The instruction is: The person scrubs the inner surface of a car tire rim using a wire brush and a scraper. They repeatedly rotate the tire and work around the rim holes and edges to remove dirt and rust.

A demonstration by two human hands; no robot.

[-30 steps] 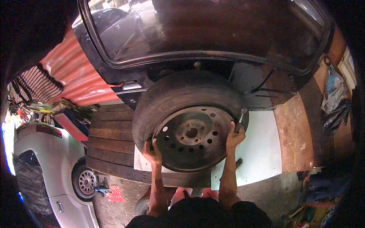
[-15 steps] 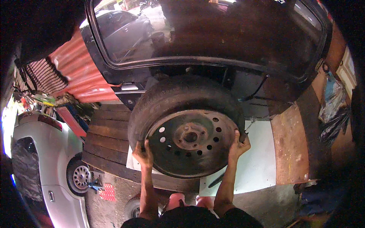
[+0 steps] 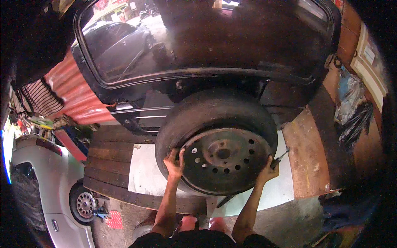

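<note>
A black tyre [image 3: 215,109] with a dark steel rim [image 3: 223,177] stands tilted in front of me. Several round holes ring the rim's centre, and its near edge shows along the bottom. Whether the tyre sits fully on the rim, I cannot tell. At the left side, my left hand [image 3: 174,166] grips the wheel with its thumb up by the rim. My right hand [image 3: 269,171] is closed at the opposite edge, its thumb against the rim. A thin tool with a dark handle [image 3: 275,163], resembling a screwdriver, sticks out from that hand; its fingers are partly hidden.
Beneath the wheel lies a white sheet [image 3: 144,169] on wooden planks [image 3: 107,144]. A black bar [image 3: 223,201] rests at its front edge. Behind stands a dark vehicle's rear panel [image 3: 165,89] with a window. A silver car [image 3: 62,198] is at left, plastic bags [image 3: 349,99] at right.
The wheel has shifted to the right between my hands, uncovering more white sheet at its left. Both hands have moved along with it. The view has shifted as well.
</note>
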